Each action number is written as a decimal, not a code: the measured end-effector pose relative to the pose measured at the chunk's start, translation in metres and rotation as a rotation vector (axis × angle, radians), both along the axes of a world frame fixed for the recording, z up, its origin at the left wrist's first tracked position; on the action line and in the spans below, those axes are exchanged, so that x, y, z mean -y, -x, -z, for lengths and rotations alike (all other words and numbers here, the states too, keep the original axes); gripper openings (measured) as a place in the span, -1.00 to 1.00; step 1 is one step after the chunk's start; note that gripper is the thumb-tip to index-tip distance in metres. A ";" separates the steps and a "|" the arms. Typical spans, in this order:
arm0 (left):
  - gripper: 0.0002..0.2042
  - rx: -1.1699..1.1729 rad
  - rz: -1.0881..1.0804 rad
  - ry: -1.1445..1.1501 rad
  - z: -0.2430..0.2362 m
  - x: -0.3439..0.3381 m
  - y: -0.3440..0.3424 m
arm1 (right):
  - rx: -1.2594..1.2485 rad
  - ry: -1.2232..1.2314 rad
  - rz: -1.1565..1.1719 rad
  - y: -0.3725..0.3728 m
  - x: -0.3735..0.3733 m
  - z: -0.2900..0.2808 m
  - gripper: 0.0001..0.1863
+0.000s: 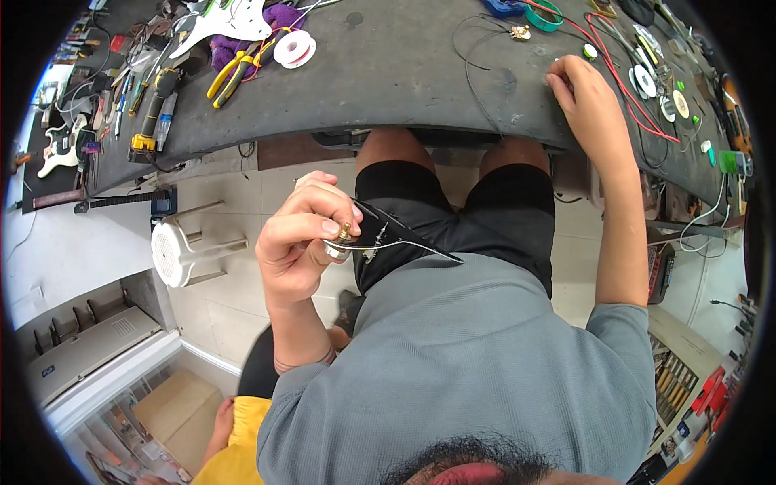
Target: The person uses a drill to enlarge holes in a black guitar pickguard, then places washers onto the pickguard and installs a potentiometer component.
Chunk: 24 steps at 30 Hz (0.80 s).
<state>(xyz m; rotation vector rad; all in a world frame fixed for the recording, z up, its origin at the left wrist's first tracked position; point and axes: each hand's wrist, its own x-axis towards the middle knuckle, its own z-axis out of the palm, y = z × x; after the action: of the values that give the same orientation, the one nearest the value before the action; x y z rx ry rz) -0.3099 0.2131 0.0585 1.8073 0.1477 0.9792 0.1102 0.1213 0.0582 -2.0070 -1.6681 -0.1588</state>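
Note:
Above my lap, my left hand (303,226) pinches a small potentiometer (345,232) with a brass-coloured shaft and a round silver body. Thin dark and pale wires (416,244) trail from it toward my grey shirt. At the right, my right hand (586,93) rests on the dark workbench (388,73) with its fingers curled in. Whatever those fingers may hold is hidden. Just beyond it lies a small brass-coloured electrical part (520,32) with thin black wire (469,69) around it. Red wire (626,85) runs along the bench to the right of this hand.
Yellow-and-black pliers (229,78), a white spool (295,49) and a white guitar pickguard (222,26) lie at the far left. A yellow-and-black power tool (148,121) is nearer. Below stands a white stool (171,250). Another person's yellow clothing (242,428) shows at lower left.

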 end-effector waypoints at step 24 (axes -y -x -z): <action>-0.73 0.115 -0.029 0.140 0.008 0.006 -0.002 | -1.296 0.208 -0.995 0.196 -0.036 -0.012 -0.78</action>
<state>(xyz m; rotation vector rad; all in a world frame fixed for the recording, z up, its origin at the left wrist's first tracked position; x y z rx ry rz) -0.3080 0.2072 0.0508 1.6216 0.1675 1.0646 -0.0858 0.1568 0.0706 -0.7011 -1.4633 1.3613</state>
